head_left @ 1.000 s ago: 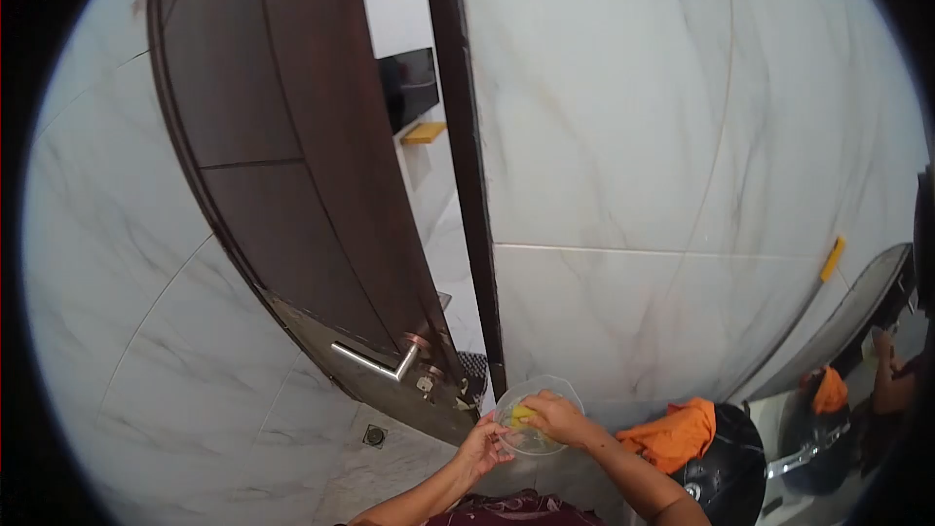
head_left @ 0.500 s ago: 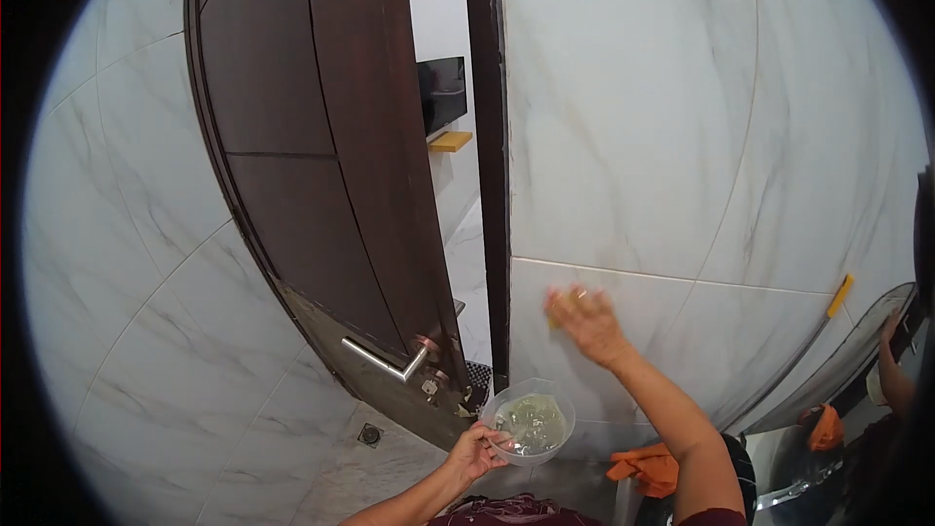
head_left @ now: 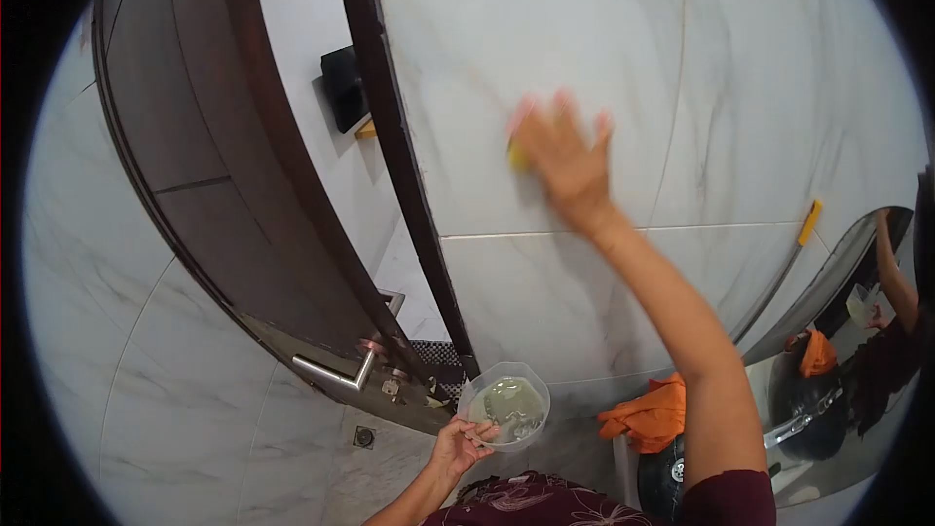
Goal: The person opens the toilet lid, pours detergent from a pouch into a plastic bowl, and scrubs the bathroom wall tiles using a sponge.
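My left hand [head_left: 460,445] grips the rim of a clear plastic bowl [head_left: 475,394], fingers outside and thumb side near the edge. Cloudy, pale greenish liquid lies in the bowl. Against the marbled wall tiles [head_left: 467,58], my right hand [head_left: 570,161] presses flat, blurred by motion, with its fingers spread over a yellow sponge [head_left: 519,156]. Only the sponge's left edge shows; the palm and fingers cover the rest.
To the left a dark brown door [head_left: 195,127] stands ajar, its metal lever handle [head_left: 331,371] jutting out. An orange cloth [head_left: 651,414] hangs by the black basin [head_left: 662,477] at lower right. Beside a mirror [head_left: 857,321] leans a yellow-ended stick [head_left: 810,222]. A drain [head_left: 364,436] is in the floor.
My right hand has swept up the wall with the sponge, from below the horizontal grout line to above it. The view has shifted and tilted; the bowl stays in my left hand.
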`<state>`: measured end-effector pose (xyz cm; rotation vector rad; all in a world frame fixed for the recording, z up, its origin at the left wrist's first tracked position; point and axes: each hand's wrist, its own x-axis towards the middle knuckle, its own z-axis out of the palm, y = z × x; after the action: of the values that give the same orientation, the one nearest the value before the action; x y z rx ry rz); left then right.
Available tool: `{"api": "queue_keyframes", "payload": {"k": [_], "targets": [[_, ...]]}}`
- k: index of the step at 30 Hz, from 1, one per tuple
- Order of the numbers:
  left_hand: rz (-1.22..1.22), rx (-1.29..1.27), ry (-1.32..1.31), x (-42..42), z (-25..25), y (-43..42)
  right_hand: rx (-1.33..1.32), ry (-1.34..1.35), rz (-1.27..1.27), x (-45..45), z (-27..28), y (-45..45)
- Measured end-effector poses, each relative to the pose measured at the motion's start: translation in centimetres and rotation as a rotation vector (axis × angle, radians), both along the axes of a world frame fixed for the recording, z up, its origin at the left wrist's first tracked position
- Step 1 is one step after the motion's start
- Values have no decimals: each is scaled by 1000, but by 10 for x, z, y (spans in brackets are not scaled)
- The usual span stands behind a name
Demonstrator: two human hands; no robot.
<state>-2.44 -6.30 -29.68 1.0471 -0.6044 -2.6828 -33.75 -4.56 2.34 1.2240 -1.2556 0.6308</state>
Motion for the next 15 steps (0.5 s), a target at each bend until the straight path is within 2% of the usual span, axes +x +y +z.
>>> {"api": "queue_keyframes", "payload": {"k": [2, 5, 6, 8, 12, 15], "targets": [[-5, 2, 19, -3, 0, 2, 168, 318, -253, 3, -89, -9], [-1, 46, 102, -3, -1, 2, 612, 492, -64, 11, -191, 8], [-6, 22, 99, -5, 3, 0, 622, 472, 3, 6, -202, 7], [-15, -11, 76, 2, 11, 7, 547, 382, 61, 2, -185, 5], [-10, -8, -4, 3, 9, 6, 111, 99, -68, -21, -38, 22], [-25, -44, -16, 8, 6, 1, -262, -192, -223, -64, 17, 63]]}}
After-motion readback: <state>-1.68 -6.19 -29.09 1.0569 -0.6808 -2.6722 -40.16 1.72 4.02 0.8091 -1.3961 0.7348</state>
